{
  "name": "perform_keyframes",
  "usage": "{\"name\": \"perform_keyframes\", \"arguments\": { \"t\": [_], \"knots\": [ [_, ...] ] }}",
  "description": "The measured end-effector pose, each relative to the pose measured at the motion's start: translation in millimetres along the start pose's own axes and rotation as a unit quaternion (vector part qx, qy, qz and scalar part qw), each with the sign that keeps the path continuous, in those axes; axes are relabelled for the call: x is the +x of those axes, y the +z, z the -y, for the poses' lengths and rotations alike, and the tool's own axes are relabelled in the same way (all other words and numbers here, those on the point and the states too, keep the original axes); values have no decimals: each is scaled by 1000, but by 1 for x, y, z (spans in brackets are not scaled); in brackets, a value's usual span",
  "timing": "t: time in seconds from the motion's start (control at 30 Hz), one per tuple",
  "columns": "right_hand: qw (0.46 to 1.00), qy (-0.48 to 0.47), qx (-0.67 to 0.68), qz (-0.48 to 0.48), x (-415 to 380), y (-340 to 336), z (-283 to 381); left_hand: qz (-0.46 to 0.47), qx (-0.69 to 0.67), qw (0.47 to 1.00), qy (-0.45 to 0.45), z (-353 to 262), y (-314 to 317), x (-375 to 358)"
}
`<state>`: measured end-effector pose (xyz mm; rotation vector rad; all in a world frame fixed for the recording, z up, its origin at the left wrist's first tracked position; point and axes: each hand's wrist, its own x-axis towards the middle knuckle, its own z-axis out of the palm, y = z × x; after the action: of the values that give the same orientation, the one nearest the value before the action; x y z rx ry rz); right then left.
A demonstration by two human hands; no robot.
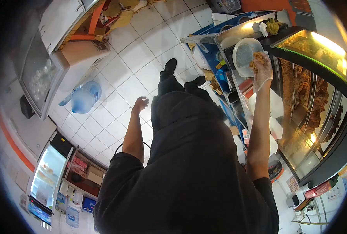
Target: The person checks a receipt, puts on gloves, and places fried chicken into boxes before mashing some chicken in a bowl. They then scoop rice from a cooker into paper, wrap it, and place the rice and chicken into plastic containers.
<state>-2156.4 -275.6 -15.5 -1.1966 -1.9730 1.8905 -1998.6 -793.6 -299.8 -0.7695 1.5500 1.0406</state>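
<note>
My right hand (pixel 264 73), in a clear plastic glove, is closed around a piece of fried chicken (pixel 258 61). It holds the chicken at the rim of a round, translucent plastic tub (pixel 241 52) on the counter. Just right of that hand stands a glass display warmer (pixel 298 113) with browned, breaded food on its racks. My left hand (pixel 141 103) hangs over the tiled floor beside my body. Its fingers are loosely bent and apart, with nothing in them.
A large blue water bottle (pixel 83 97) is on the floor at left, near a glass-doored freezer (pixel 45 78). A dark and yellowish cloth (pixel 274 26) lies on the counter's far end. Torn cardboard (pixel 122 19) is at the top. A lit fridge (pixel 46 171) stands lower left.
</note>
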Motion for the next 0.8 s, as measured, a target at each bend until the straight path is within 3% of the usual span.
{"name": "perform_keyframes", "arguments": {
  "t": [0.17, 0.33, 0.6, 0.7, 0.77, 0.8],
  "knots": [
    [997, -12, -71, 2, 18, -6, -13, -13, -22, 999, -19, -2, 0, -11],
    [994, -47, -103, 10, 30, -14, -25, -37, -49, 993, 103, -36, 2, -15],
    [974, -134, -175, 52, 24, -8, -26, -10, -16, 992, 123, -71, -1, -11],
    [944, -174, -256, 116, 14, -12, -16, -6, -23, 993, 114, -63, -2, -6],
    [842, -300, -431, 124, 5, -20, 4, -11, -29, 995, 97, -56, -2, -6],
    [854, -296, -404, 140, 3, -29, 16, -15, -26, 995, 91, -53, -2, -8]
  ]
}}
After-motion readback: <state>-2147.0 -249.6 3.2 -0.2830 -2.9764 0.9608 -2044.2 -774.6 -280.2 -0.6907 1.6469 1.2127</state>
